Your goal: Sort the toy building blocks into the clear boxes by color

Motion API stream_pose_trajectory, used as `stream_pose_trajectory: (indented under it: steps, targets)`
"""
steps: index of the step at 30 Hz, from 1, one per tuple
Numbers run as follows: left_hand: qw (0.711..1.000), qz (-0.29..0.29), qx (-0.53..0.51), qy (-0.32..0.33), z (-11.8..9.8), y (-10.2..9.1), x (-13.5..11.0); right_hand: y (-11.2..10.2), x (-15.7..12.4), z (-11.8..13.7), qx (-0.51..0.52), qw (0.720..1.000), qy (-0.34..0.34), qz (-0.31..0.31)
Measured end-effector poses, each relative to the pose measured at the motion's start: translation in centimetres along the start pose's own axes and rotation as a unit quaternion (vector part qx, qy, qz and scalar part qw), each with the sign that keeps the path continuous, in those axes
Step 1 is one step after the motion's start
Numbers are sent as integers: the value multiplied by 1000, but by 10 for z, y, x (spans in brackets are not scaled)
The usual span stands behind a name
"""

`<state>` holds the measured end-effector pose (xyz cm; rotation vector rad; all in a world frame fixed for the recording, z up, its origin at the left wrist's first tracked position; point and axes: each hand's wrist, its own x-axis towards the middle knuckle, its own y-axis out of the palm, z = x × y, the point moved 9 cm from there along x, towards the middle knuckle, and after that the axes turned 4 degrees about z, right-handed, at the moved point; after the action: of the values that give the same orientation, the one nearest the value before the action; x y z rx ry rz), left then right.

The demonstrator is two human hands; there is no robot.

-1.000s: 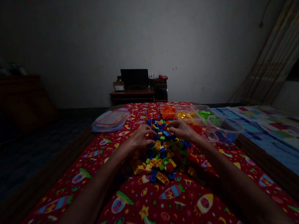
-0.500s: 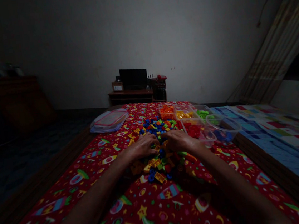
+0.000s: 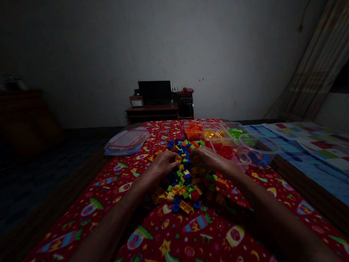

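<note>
A pile of toy building bricks [image 3: 185, 188] in yellow, blue, green, red and orange is spread over the red patterned cloth in front of me. Above its left side, my left hand [image 3: 164, 163] pinches a yellow brick [image 3: 178, 159] between thumb and fingers. My right hand [image 3: 203, 157] is over the right side of the pile, with its fingers curled closed; whatever is in them is hidden. To the right of that hand is a clear container of red bricks [image 3: 225, 152].
Clear containers behind hold orange bricks [image 3: 193, 129], yellow bricks [image 3: 214, 133] and green bricks [image 3: 235, 133]. A round clear tub with blue bricks [image 3: 259, 158] stands at the right. Stacked lids [image 3: 127, 141] lie at the far left. A bed [image 3: 309, 153] adjoins the table's right side.
My left hand has lifted slightly and moved a little left, and a yellow brick now shows at its fingertips. The right hand has shifted slightly back, its fingers more curled.
</note>
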<state>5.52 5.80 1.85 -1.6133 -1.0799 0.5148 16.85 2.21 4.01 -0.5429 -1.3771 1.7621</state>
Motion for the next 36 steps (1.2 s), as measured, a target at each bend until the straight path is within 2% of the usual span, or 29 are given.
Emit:
stream_pose_trajectory:
  steps: [6,10,15,19,22,26,31,36]
  targets:
    - [999,-26,24,32,2,-3,-1,9,-4,15,-96,994,7,57]
    - [998,-13,24,62,-4,9,-3,23,-5,8,-172,982,27,68]
    - [996,-4,17,83,-9,27,-9,29,-7,6,-141,990,-16,10]
    - [997,-9,-3,76,-11,25,-8,28,-6,4,-120,992,-21,45]
    - [998,-12,-56,29,-4,18,-2,17,-4,2,-64,996,2,56]
    - [981,-20,-189,-26,10,12,4,1,1,-8,59,998,39,-1]
    - [930,12,-366,-44,11,15,4,7,7,-19,191,979,69,-22]
    - [900,13,-430,-68,7,18,-1,17,8,-9,256,965,53,4]
